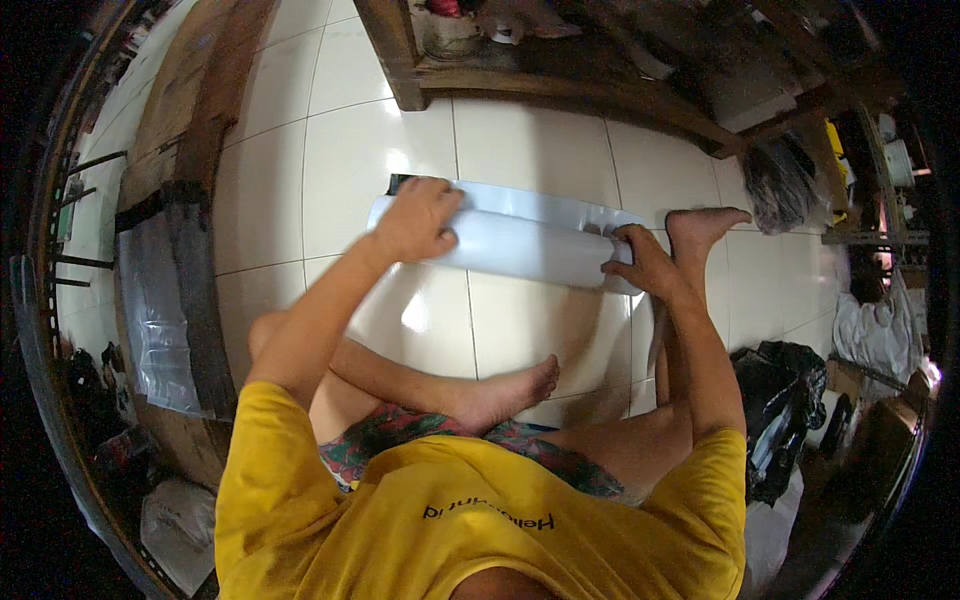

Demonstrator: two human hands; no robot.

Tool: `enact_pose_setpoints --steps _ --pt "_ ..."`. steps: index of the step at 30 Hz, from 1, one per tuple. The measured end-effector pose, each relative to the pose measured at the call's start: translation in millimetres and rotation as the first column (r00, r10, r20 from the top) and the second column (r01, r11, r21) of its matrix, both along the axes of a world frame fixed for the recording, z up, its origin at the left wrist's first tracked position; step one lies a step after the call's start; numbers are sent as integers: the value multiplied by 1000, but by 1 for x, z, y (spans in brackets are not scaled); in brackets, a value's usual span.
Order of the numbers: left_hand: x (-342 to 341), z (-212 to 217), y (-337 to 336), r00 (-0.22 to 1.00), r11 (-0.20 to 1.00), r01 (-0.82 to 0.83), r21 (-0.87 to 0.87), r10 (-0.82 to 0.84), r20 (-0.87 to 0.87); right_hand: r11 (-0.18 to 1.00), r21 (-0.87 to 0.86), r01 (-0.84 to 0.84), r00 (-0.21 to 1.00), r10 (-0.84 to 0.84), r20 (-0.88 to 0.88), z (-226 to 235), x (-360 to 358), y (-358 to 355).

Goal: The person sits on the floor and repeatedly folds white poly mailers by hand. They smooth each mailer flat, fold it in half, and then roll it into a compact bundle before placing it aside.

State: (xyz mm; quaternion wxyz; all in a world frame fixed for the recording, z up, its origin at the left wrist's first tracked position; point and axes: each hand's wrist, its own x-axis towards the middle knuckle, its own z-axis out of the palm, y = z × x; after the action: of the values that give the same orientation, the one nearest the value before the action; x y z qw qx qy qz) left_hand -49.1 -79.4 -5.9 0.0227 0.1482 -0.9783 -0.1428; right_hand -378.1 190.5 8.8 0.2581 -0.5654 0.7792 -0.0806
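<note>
A long, glossy bluish-white plastic bag or sheet (530, 247) lies across the tiles ahead of me, folded or rolled lengthwise. A small black patch shows at its far left corner. My left hand (415, 220) is on its left end, fingers curled over the plastic and slightly blurred. At the right end, my right hand (645, 262) grips the plastic, with the thumb on the near side and the fingers on the far side. The underside of the plastic is hidden.
Grey plastic bags (165, 300) with a black end lie on a wooden board (190, 130) at left. A wooden bench (560, 95) stands ahead. Black plastic bags (785, 400) sit at right. My bare feet (525, 385) rest on the white tiled floor (370, 150).
</note>
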Motion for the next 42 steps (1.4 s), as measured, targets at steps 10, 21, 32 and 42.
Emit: enact_pose_setpoints --steps 10,21,32,42 --pt "-42 -19 42 999 991 9 -135 -15 -43 899 -142 -414 811 293 -507 -15 74 -70" --pt "-55 -24 142 367 -420 121 899 861 353 946 303 -116 651 -158 742 -9 55 -85" --pt "-13 49 149 241 79 -7 997 968 -75 998 -48 -37 695 60 716 50 159 -60" --pt "33 89 115 650 736 -44 676 534 -540 897 -440 -43 786 302 539 126 187 -69"
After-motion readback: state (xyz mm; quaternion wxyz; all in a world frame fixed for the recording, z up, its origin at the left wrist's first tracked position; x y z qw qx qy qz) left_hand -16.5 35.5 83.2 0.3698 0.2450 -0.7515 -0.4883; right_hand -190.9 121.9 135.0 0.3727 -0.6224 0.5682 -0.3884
